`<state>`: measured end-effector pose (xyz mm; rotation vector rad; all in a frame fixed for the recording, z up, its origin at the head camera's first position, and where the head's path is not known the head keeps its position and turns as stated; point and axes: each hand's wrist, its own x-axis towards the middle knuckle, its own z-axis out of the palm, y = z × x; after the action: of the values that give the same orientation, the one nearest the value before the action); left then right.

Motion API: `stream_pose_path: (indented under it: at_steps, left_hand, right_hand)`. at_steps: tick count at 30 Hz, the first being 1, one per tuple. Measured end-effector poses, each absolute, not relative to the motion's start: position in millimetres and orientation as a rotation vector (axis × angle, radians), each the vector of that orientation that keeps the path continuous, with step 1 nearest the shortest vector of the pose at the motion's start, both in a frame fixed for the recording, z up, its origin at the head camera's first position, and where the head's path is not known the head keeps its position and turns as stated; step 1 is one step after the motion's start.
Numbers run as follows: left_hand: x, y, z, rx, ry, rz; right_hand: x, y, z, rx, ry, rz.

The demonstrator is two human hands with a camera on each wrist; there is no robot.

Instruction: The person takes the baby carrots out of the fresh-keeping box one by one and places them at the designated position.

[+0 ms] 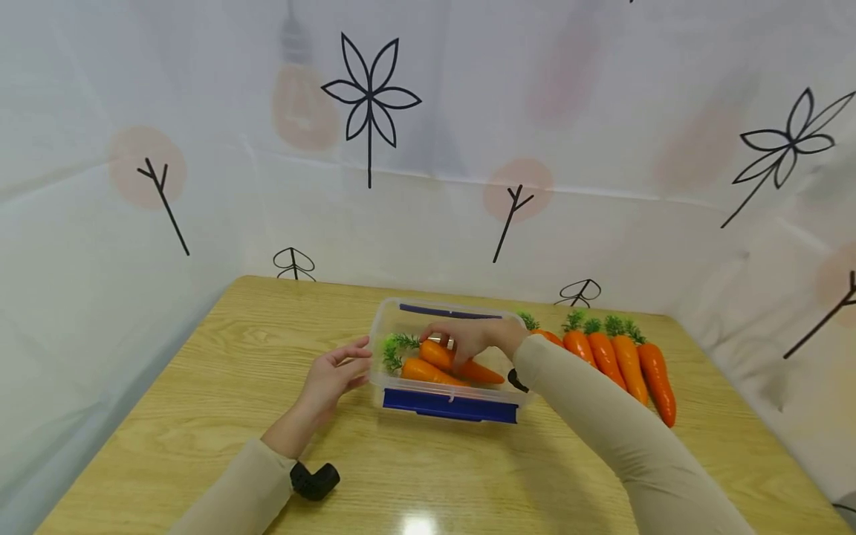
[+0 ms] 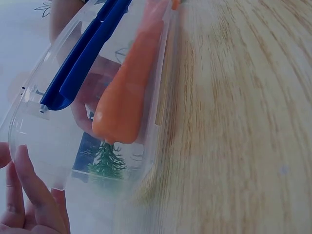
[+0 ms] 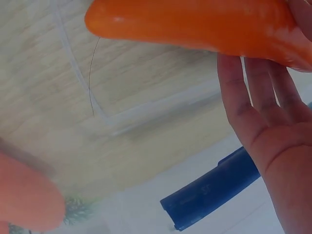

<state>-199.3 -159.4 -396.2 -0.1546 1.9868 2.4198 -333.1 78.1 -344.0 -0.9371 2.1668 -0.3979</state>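
A clear plastic box (image 1: 435,391) with blue latches (image 1: 449,406) stands on the wooden table. Two orange carrots with green tops lie inside. Over the rear carrot (image 1: 436,354) my right hand (image 1: 471,338) reaches down and grips it between fingers and thumb; the right wrist view shows the fingertips against the side of this carrot (image 3: 185,22). The front carrot (image 1: 423,371) lies along the near wall and shows through the plastic in the left wrist view. My left hand (image 1: 331,377) touches the box's left end with extended fingers (image 2: 36,190).
Several more carrots (image 1: 625,364) lie side by side on the table (image 1: 267,349) to the right of the box, partly behind my right sleeve (image 1: 595,409). A white patterned cloth (image 1: 428,238) hangs behind the table and along its sides.
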Motion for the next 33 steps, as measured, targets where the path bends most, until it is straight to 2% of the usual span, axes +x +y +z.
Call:
stream_pose_path:
  at_steps: [13,33]
  left_hand:
    - [-200,-157,-396,-0.151,1.983,2.421]
    - [-198,-155,-395,-0.197,1.988,2.428]
  right_hand:
    - [-329,88,-317,-1.052,2.179,-0.648]
    - [-299,134,-268,-1.101,2.311,-0.955]
